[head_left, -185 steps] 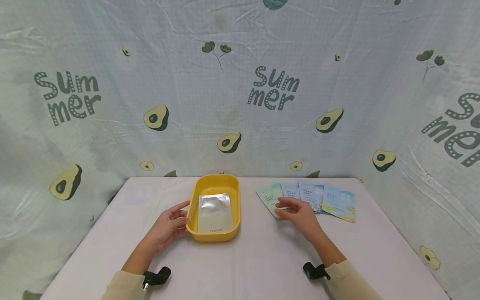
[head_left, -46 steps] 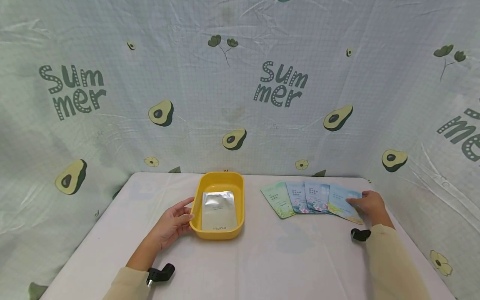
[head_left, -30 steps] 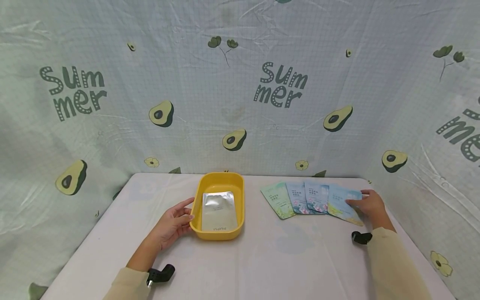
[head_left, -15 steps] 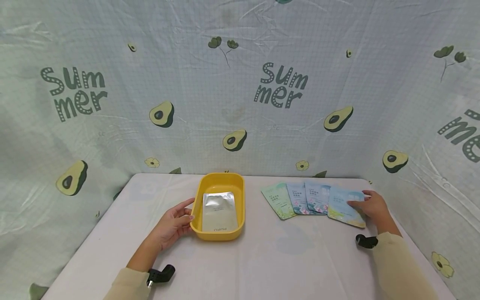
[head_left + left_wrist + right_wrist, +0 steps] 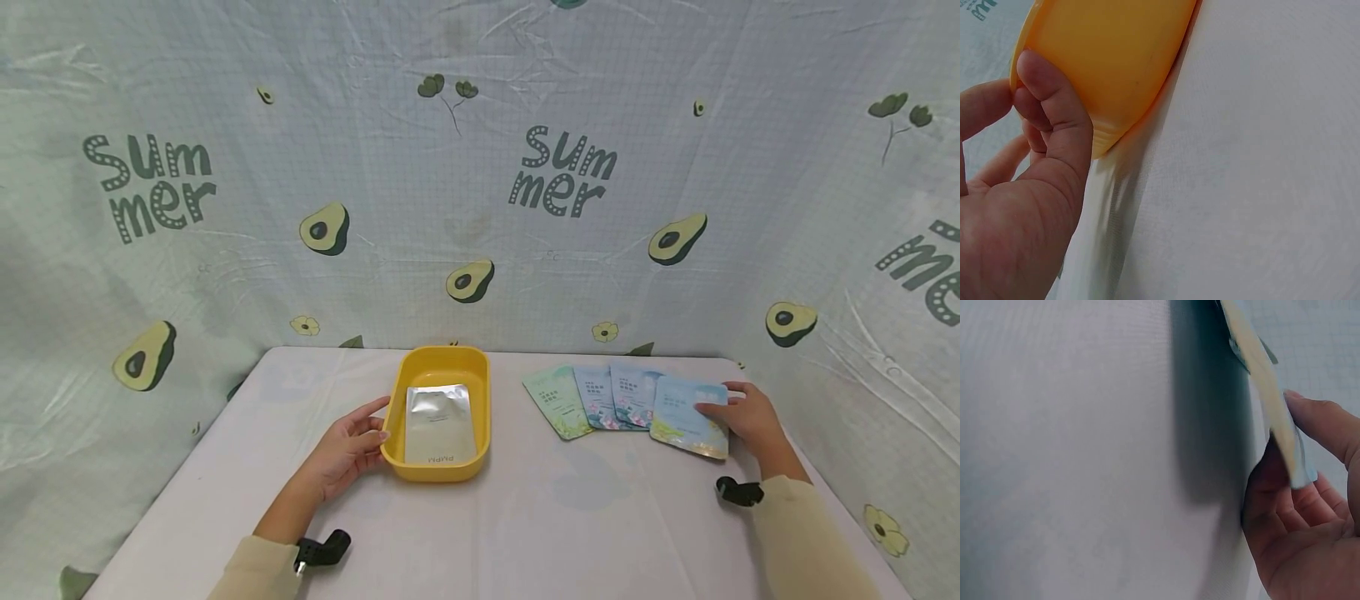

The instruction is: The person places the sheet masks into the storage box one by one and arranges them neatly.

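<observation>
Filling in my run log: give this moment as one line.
left hand holds yellow tray | right hand pinches rightmost packet, edge lifted | silver packet in tray

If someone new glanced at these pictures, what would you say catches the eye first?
The yellow tray at the table's middle stands out, a silver packet lying inside it and the left hand gripping its near left corner. To its right the right hand pinches the rightmost blue packet of a fanned row, lifting its edge off the white table.
</observation>
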A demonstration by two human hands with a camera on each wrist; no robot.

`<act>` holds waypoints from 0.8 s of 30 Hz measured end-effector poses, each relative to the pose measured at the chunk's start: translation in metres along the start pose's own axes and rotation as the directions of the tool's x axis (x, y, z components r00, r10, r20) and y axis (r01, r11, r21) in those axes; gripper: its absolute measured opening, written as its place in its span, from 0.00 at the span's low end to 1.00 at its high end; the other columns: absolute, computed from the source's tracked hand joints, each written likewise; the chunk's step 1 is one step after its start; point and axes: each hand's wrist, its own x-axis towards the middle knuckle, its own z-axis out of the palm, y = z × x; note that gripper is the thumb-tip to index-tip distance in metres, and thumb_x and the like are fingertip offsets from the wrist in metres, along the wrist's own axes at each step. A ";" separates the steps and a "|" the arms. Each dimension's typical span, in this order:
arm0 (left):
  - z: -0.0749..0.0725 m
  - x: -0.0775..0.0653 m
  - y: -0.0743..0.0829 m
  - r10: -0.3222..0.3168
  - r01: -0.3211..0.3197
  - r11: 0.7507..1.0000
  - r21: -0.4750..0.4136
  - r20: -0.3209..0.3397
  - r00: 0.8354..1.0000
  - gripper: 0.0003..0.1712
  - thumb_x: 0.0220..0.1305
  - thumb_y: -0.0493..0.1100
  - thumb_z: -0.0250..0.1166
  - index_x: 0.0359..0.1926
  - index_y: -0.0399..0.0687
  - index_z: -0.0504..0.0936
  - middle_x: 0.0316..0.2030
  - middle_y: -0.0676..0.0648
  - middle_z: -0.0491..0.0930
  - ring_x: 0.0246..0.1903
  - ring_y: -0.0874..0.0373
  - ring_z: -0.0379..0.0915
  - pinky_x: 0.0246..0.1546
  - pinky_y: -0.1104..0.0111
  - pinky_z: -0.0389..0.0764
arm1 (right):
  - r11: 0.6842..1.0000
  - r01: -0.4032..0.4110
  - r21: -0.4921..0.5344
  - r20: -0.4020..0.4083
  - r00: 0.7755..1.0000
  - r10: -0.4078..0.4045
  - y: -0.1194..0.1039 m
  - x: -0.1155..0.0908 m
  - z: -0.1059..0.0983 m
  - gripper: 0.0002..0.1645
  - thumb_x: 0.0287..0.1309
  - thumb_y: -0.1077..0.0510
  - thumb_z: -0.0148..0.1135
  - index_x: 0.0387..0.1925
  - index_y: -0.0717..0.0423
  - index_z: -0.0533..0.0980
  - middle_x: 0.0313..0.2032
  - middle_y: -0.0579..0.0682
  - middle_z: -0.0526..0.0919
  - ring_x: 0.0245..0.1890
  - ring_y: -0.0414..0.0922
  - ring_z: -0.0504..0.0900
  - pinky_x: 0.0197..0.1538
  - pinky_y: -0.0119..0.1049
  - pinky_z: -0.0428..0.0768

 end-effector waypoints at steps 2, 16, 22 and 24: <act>0.000 0.000 0.000 0.002 -0.002 1.000 0.003 0.001 1.000 0.43 0.69 0.32 0.62 0.80 0.51 0.56 0.47 0.48 0.73 0.37 0.57 0.78 0.40 0.71 0.86 | 1.000 0.012 0.023 0.004 1.000 -0.012 0.000 -0.002 0.000 0.61 0.62 0.47 0.71 0.79 0.67 0.44 0.73 0.78 0.55 0.68 0.70 0.67 0.70 0.62 0.70; 0.000 0.002 0.000 0.007 -0.007 1.000 -0.006 0.004 1.000 0.43 0.69 0.33 0.63 0.80 0.50 0.56 0.47 0.48 0.73 0.37 0.58 0.79 0.40 0.71 0.86 | 0.993 0.100 0.069 0.058 0.993 -0.104 0.000 -0.016 -0.001 0.57 0.63 0.46 0.71 0.79 0.65 0.48 0.72 0.76 0.61 0.63 0.64 0.74 0.60 0.52 0.82; 0.000 0.002 0.000 0.002 -0.002 1.000 -0.002 -0.001 1.000 0.43 0.69 0.32 0.62 0.80 0.51 0.56 0.47 0.48 0.74 0.37 0.58 0.78 0.40 0.71 0.86 | 0.985 0.137 0.106 0.069 0.987 -0.145 0.000 -0.023 0.002 0.55 0.64 0.46 0.70 0.77 0.65 0.50 0.71 0.74 0.64 0.47 0.43 0.81 0.43 0.31 0.86; 0.000 0.002 -0.001 0.000 0.000 1.000 0.002 -0.002 1.000 0.42 0.70 0.32 0.62 0.80 0.51 0.56 0.47 0.49 0.73 0.37 0.58 0.78 0.40 0.71 0.86 | 0.982 0.145 0.123 0.072 0.985 -0.154 -0.001 -0.025 0.003 0.55 0.64 0.46 0.69 0.78 0.64 0.50 0.71 0.73 0.64 0.46 0.40 0.81 0.43 0.30 0.86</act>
